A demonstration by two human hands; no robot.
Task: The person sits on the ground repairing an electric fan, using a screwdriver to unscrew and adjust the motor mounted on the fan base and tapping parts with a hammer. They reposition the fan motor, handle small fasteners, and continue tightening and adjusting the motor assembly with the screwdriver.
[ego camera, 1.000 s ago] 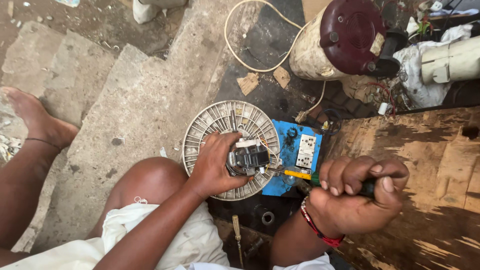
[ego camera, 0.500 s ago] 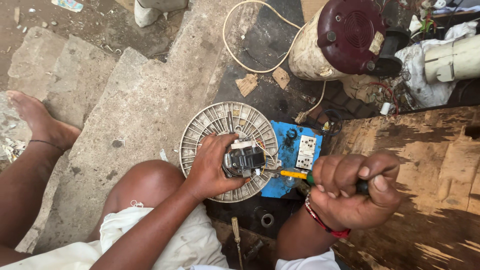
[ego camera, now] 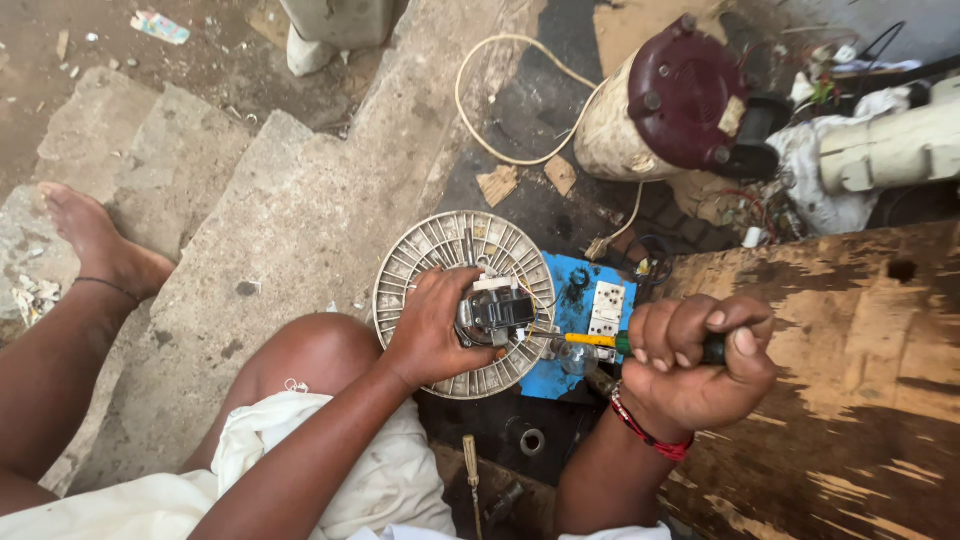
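One bare foot rests on the concrete steps at far left; beside the raised knee, the left hand is curled over one small fan motor seated at the centre of one round, ribbed grey fan guard. The guard lies partly on one blue switch board, where the right hand, wearing one red bracelet, is fisted tightly around one yellow-and-green screwdriver whose tip points at the motor. At upper right stands one maroon-capped electric motor with a pale cord, above a worn wooden bench.
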